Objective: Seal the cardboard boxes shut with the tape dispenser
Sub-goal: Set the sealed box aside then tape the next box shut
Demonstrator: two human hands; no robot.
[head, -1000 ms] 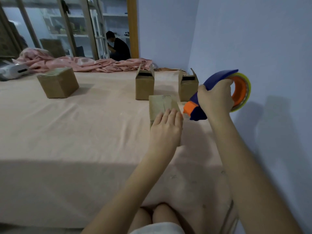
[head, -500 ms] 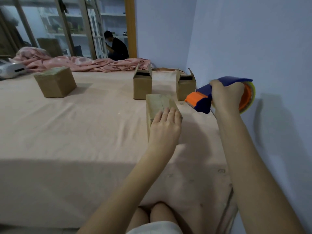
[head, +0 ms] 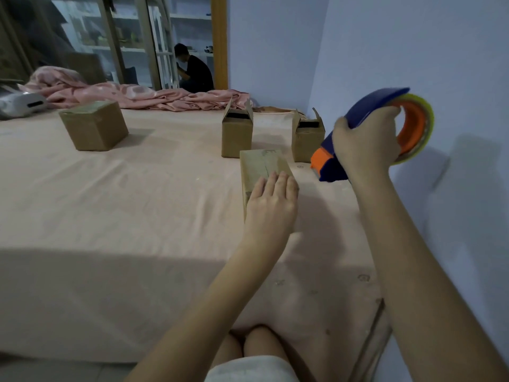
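From the head camera, the left hand point(head: 271, 205) lies flat with straight fingers on the small closed brown cardboard box point(head: 263, 166), on the pink bed sheet point(head: 137, 216). The right hand point(head: 363, 147) grips the blue and orange tape dispenser point(head: 385, 133), up in the air just right of the box.

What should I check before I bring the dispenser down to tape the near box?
1. Left hand steadying the near box: ok, fingers flat on its top.
2. Right hand gripping the tape dispenser: ok.
3. Near box flaps closed: ok.
4. Dispenser touching the box: not ok, held in the air to its right.
5. Free tape end ready: cannot tell.
6. Two far boxes closed: not ok, flaps up.
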